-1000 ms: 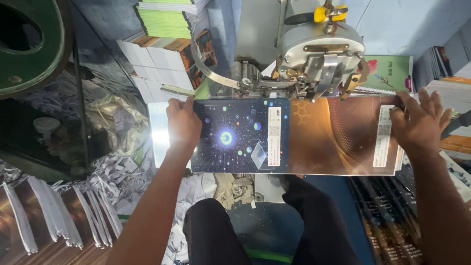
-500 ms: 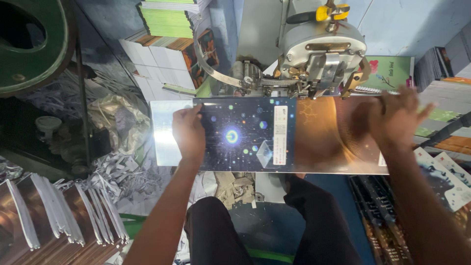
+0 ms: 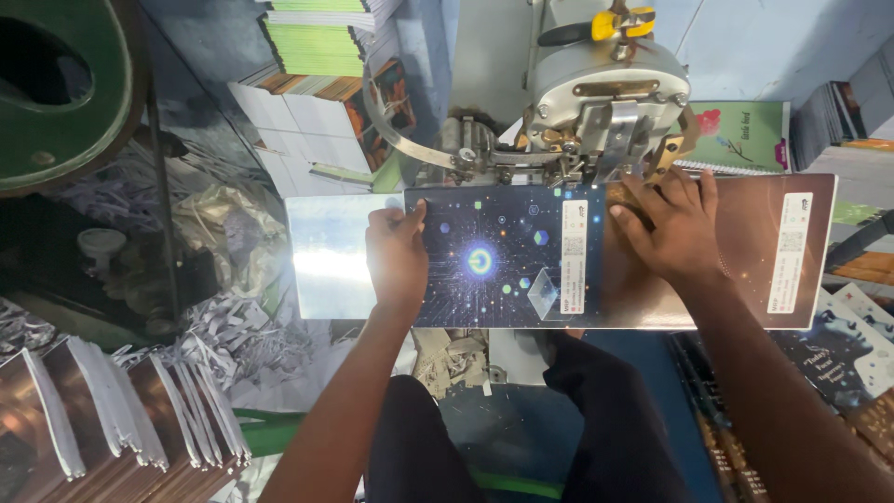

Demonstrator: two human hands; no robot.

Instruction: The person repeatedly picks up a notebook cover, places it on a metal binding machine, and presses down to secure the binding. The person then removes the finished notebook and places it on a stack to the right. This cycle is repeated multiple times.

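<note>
A glossy open booklet cover point(image 3: 521, 279), dark blue with a starburst picture and a brown half, lies flat under the head of a grey metal stitching machine point(image 3: 605, 93). My left hand point(image 3: 396, 256) presses flat on the cover's left part, next to a bright glare patch. My right hand point(image 3: 675, 224) rests palm down on the brown half, fingers spread, fingertips close to the machine's head. Neither hand grips the cover; both press on it.
Stacks of green and orange booklets point(image 3: 317, 47) stand behind the machine at the upper left. A fanned row of brown booklets point(image 3: 112, 419) lies at the lower left beside paper scraps point(image 3: 233, 335). More dark booklets point(image 3: 838, 354) sit at the right. A green curved machine part point(image 3: 56, 102) is at the far left.
The cover has slid to the right under the machine head. My right hand moved left from the cover's right edge toward the centre fold. My left hand shifted right along with the cover.
</note>
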